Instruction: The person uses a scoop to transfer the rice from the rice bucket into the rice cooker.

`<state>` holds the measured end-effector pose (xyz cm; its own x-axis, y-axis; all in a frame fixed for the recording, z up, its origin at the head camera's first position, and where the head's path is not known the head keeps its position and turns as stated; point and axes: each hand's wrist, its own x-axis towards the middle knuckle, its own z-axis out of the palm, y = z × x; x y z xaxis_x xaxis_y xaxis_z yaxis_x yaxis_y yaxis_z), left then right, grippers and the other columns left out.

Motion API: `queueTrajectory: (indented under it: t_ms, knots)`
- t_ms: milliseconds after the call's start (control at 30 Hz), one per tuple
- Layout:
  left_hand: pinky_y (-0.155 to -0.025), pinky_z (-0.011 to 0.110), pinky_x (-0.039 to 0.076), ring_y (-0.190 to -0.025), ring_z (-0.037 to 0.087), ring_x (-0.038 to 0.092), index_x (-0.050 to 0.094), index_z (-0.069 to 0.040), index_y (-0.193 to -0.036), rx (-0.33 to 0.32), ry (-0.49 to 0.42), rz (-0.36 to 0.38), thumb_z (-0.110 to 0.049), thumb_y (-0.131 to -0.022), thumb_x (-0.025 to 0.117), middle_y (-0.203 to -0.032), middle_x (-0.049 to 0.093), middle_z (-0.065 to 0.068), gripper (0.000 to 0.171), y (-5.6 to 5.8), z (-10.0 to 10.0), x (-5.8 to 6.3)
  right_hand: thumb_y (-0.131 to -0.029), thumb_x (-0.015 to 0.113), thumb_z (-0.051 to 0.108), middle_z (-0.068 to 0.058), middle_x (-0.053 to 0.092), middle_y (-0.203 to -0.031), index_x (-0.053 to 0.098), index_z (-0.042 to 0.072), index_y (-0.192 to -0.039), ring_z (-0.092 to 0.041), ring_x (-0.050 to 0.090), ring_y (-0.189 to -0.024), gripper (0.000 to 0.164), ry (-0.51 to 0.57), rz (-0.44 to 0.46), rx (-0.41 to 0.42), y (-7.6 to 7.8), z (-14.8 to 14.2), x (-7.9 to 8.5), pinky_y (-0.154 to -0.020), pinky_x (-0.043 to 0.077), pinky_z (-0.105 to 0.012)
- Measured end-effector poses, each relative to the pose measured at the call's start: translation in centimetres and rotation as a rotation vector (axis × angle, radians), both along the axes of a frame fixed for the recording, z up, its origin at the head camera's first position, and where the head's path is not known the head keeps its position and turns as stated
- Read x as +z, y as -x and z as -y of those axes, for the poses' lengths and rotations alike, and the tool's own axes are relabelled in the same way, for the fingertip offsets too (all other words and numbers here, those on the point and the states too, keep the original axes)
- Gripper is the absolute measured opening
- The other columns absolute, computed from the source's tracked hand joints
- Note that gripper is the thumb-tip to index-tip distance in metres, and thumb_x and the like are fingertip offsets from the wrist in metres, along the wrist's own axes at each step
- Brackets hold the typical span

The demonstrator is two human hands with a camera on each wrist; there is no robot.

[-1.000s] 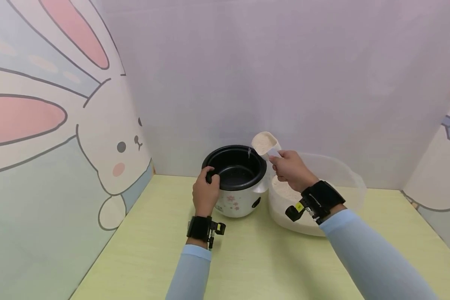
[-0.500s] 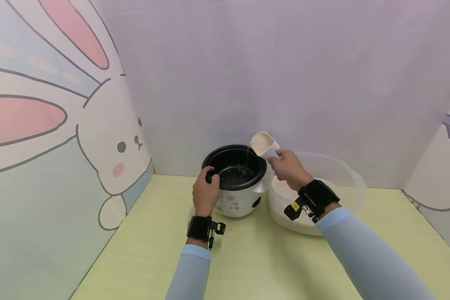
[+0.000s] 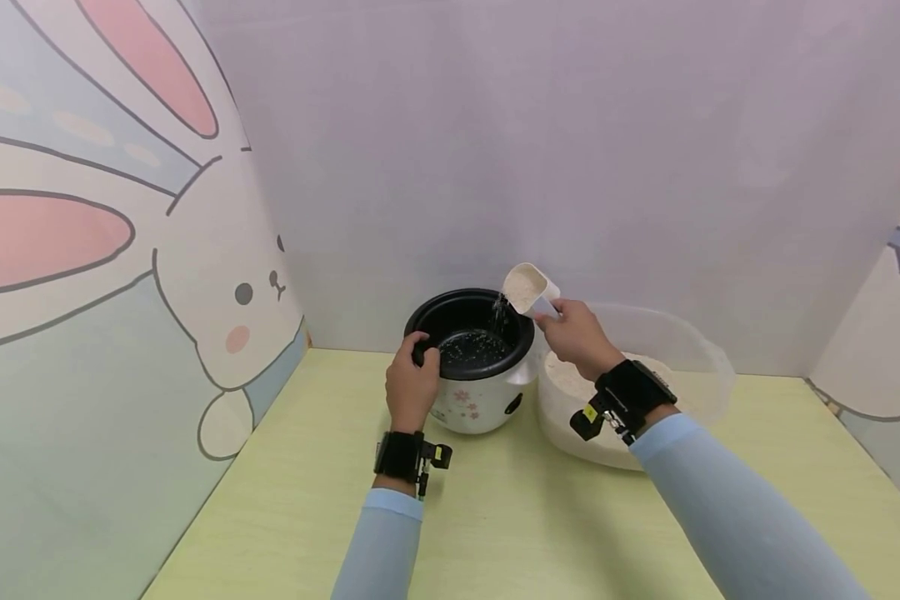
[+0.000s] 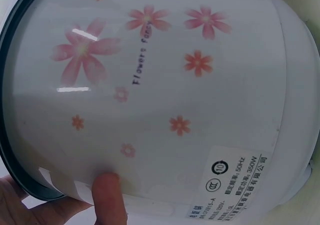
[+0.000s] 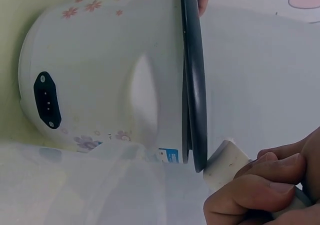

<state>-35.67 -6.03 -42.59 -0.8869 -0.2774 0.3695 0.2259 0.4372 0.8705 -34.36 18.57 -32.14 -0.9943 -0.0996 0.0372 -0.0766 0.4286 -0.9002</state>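
A white rice cooker point(image 3: 471, 408) printed with pink flowers stands on the table, its black inner pot point(image 3: 457, 312) uncovered. My left hand point(image 3: 411, 387) grips its rim on the near left side; in the left wrist view the thumb point(image 4: 109, 200) presses on the outer wall. My right hand point(image 3: 581, 337) holds a white measuring scoop point(image 3: 546, 287) by its handle, tilted over the right side of the pot. White rice grains stream from its lip and lie scattered on the pot's dark bottom. The right wrist view shows the scoop right at the black rim point(image 5: 196, 85).
A translucent tub point(image 3: 581, 442) holding rice stands right of the cooker, partly behind the right forearm; its clear lid point(image 3: 712, 367) rises behind it. A black power socket point(image 5: 47, 101) sits on the cooker's side. Walls close off the back, left and right of the pale yellow table point(image 3: 495, 533).
The scoop tipped slightly toward the pot, and rice began falling from it; more grains now lie on the pot's bottom. The left hand stayed on the rim.
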Motion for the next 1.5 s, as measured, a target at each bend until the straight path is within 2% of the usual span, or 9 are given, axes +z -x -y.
queueTrajectory:
  t_ms: [300, 433, 500, 567, 767, 1000, 1167, 1333, 1500]
  knots:
    - [-0.051, 0.034, 0.021, -0.052, 0.017, 0.026, 0.065, -0.016, -0.135, -0.024, -0.004, -0.041, -0.028, -0.101, 0.051, -0.065, 0.043, 0.006, 0.039, -0.1, 0.05, -0.19, -0.111, 0.04, 0.019, -0.003, 0.034, -0.073, 0.046, -0.003, -0.143, -0.014, 0.026, -0.055, 0.039, -0.049, -0.029, 0.029, 0.02, -0.15, -0.23, -0.058, 0.031, -0.033]
    - [-0.051, 0.034, 0.023, -0.052, 0.018, 0.029, 0.065, -0.015, -0.135, -0.021, -0.006, -0.039, -0.028, -0.101, 0.052, -0.069, 0.049, 0.006, 0.039, -0.03, 0.02, -0.26, -0.111, 0.039, 0.018, -0.007, 0.037, -0.079, 0.045, -0.003, -0.145, -0.015, 0.026, -0.057, 0.041, -0.076, -0.051, 0.04, -0.04, -0.14, -0.33, -0.058, 0.032, -0.035]
    - [-0.051, 0.035, 0.024, -0.052, 0.018, 0.03, 0.066, -0.015, -0.134, -0.017, -0.004, -0.035, -0.028, -0.101, 0.053, -0.072, 0.051, 0.007, 0.038, 0.01, 0.0, -0.22, -0.111, 0.039, 0.018, -0.012, 0.045, -0.087, 0.046, -0.004, -0.144, -0.016, 0.029, -0.06, 0.04, -0.089, -0.066, 0.046, -0.06, -0.17, -0.43, -0.059, 0.033, -0.035]
    - [-0.052, 0.035, 0.024, -0.053, 0.018, 0.031, 0.065, -0.015, -0.135, -0.018, -0.001, -0.031, -0.029, -0.101, 0.052, -0.073, 0.051, 0.007, 0.039, 0.0, 0.03, -0.16, -0.111, 0.039, 0.018, -0.013, 0.047, -0.092, 0.047, -0.005, -0.141, -0.017, 0.031, -0.062, 0.038, -0.105, -0.083, 0.055, -0.1, -0.16, -0.48, -0.059, 0.034, -0.036]
    - [-0.052, 0.035, 0.024, -0.053, 0.018, 0.03, 0.065, -0.016, -0.135, -0.029, -0.002, -0.037, -0.029, -0.1, 0.05, -0.07, 0.046, 0.005, 0.04, -0.13, 0.13, -0.04, -0.111, 0.04, 0.017, -0.012, 0.044, -0.089, 0.049, -0.006, -0.136, -0.018, 0.033, -0.063, 0.036, -0.13, -0.116, 0.061, -0.05, 0.0, -0.57, -0.059, 0.034, -0.036]
    - [-0.052, 0.035, 0.025, -0.053, 0.018, 0.031, 0.065, -0.016, -0.135, -0.031, -0.002, -0.034, -0.028, -0.1, 0.05, -0.07, 0.047, 0.004, 0.04, -0.12, 0.18, -0.17, -0.111, 0.039, 0.017, -0.019, 0.052, -0.103, 0.048, -0.005, -0.141, -0.022, 0.038, -0.066, 0.038, -0.167, -0.138, 0.055, 0.01, 0.2, -0.71, -0.061, 0.036, -0.037]
    - [-0.052, 0.034, 0.025, -0.053, 0.018, 0.032, 0.065, -0.017, -0.134, -0.027, -0.004, -0.032, -0.028, -0.1, 0.051, -0.07, 0.047, 0.004, 0.039, -0.15, 0.16, -0.1, -0.11, 0.04, 0.016, -0.018, 0.053, -0.097, 0.053, -0.006, -0.134, -0.021, 0.039, -0.063, 0.034, -0.217, -0.186, 0.045, 0.21, 0.23, -0.73, -0.061, 0.036, -0.037]
    - [-0.051, 0.034, 0.026, -0.053, 0.018, 0.033, 0.066, -0.017, -0.133, -0.021, -0.002, -0.024, -0.028, -0.1, 0.051, -0.07, 0.049, 0.005, 0.038, -0.09, 0.15, -0.11, -0.111, 0.04, 0.015, -0.013, 0.047, -0.081, 0.055, -0.005, -0.123, -0.02, 0.038, -0.059, 0.028, -0.268, -0.225, 0.057, 0.22, 0.26, -0.64, -0.059, 0.035, -0.038]
    - [-0.052, 0.034, 0.026, -0.053, 0.018, 0.034, 0.065, -0.017, -0.134, -0.022, 0.0, -0.029, -0.028, -0.101, 0.051, -0.072, 0.051, 0.005, 0.038, -0.06, 0.17, -0.17, -0.111, 0.04, 0.015, -0.012, 0.047, -0.08, 0.055, -0.004, -0.12, -0.02, 0.038, -0.06, 0.026, -0.293, -0.228, 0.064, 0.15, 0.36, -0.51, -0.06, 0.035, -0.038]
